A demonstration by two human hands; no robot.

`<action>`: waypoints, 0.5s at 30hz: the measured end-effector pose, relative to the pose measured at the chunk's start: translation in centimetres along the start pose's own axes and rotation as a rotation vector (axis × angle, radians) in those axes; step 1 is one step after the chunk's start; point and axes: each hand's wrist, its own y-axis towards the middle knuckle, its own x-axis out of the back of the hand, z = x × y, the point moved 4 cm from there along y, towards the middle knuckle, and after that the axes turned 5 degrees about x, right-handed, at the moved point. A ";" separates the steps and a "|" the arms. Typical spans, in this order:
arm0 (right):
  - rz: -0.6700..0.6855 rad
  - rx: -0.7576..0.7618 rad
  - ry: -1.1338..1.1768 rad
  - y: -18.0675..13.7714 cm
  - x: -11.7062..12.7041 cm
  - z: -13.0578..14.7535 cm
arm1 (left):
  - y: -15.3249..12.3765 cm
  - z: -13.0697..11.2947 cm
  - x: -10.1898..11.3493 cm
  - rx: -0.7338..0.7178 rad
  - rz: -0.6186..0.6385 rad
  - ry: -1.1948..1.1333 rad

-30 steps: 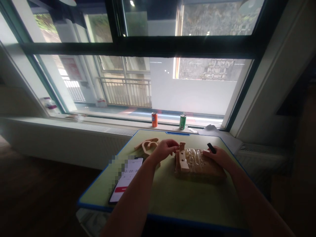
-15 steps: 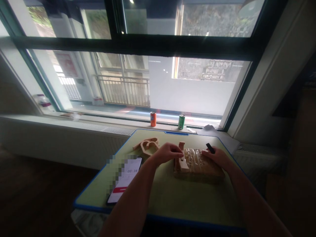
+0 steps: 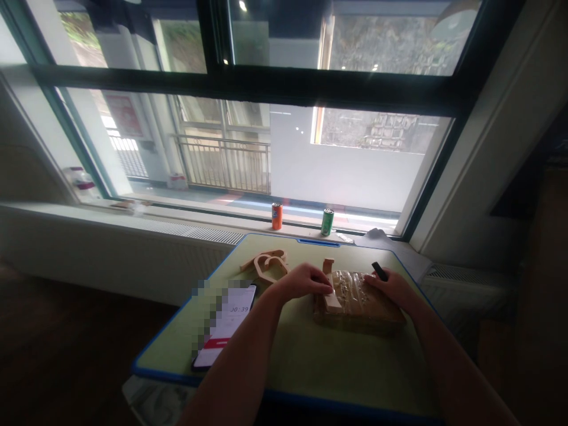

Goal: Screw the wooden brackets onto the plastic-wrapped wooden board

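My left hand point(image 3: 308, 279) is closed, with its fingertips pinched together on a pale wooden piece point(image 3: 333, 305). Anything small between them is hidden. That piece lies along the left side of a brown box point(image 3: 381, 305) wrapped in clear tape, and its far end rises past the box's back edge. Small bits point(image 3: 346, 284) are scattered on the box top, too small to name. My right hand point(image 3: 393, 286) rests at the box's right side, curled round a short black stick-like object point(image 3: 378, 271) that points up and left.
Curved wooden parts point(image 3: 270, 263) lie at the back left of the green table point(image 3: 306, 361). A phone point(image 3: 226, 325) showing a timer is beside my left forearm. An orange can point(image 3: 277, 216) and a green can point(image 3: 327, 222) stand on the windowsill behind.
My left fingertips have moved down onto the wooden piece, covering the dark hole seen before. My right hand keeps its hold on the black object. The view has shifted slightly.
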 end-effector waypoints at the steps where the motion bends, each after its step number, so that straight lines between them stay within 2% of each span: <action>1: -0.002 0.000 -0.005 0.0 0.0 0.0 | 0.0 0.1 0.0 0.009 -0.006 -0.009; 7: -0.202 0.113 0.048 0.0 1.4 1.3 | 0.0 0.2 0.1 -0.003 -0.009 -0.028; 10: -0.233 0.162 0.094 -0.2 3.0 4.3 | -0.1 0.3 0.1 0.004 -0.003 -0.052; 11: -0.211 0.203 0.109 -0.2 3.6 6.0 | -0.1 0.4 0.1 0.011 -0.004 -0.062; 12: -0.129 0.271 0.135 -0.1 4.0 7.9 | 0.0 0.5 0.1 0.019 -0.002 -0.069; 15: 0.213 0.434 0.117 0.1 4.2 13.8 | 0.0 0.6 0.1 0.034 0.010 -0.067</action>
